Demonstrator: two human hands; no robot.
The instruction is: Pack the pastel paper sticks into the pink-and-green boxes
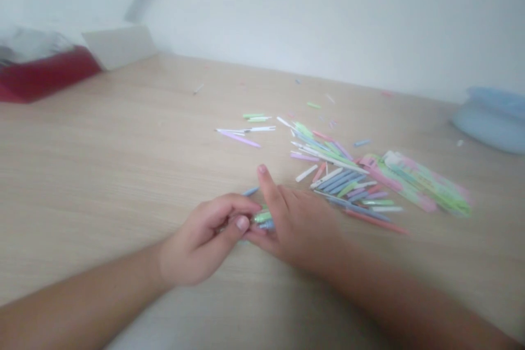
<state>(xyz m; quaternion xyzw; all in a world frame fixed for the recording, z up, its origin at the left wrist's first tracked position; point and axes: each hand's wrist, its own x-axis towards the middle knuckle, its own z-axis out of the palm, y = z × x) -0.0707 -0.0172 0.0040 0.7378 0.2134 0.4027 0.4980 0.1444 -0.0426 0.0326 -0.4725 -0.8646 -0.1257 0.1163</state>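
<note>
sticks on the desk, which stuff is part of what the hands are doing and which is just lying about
With the hands: left hand, right hand, bunch of sticks between them, loose stick pile.

Lying about: pastel wrapper, red item, white card, blue object.

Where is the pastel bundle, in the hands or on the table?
In the hands: the left hand grips the bundle, the right hand touching its end.

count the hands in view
2: the left hand and the right hand, meeting above the wooden desk around a small bunch of pastel sticks; no others show.
</note>
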